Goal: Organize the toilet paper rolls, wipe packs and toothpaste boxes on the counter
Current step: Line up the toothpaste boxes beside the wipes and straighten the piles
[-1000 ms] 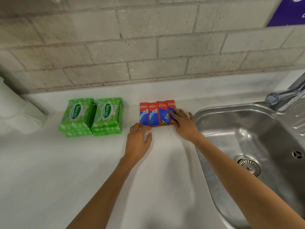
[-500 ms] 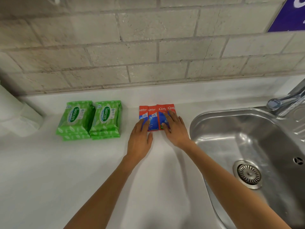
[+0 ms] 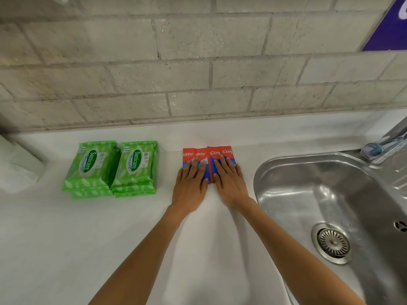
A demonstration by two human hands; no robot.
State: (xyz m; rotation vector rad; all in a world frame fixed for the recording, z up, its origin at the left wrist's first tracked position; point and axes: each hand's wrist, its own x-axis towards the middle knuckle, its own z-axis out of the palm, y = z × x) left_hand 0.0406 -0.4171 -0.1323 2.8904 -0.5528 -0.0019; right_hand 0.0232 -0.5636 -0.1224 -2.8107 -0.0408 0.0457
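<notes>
Left hand and right hand spread flat, palms down, on toothpaste boxes lined side by side on white surface, green wipe packs stacked beside, sink right

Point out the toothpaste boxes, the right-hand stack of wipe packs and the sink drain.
toothpaste boxes (image 3: pixel 217 152): head view, red top band of a box.
right-hand stack of wipe packs (image 3: pixel 134 164): head view, top pack's label.
sink drain (image 3: pixel 332 242): head view, strainer centre.
</notes>
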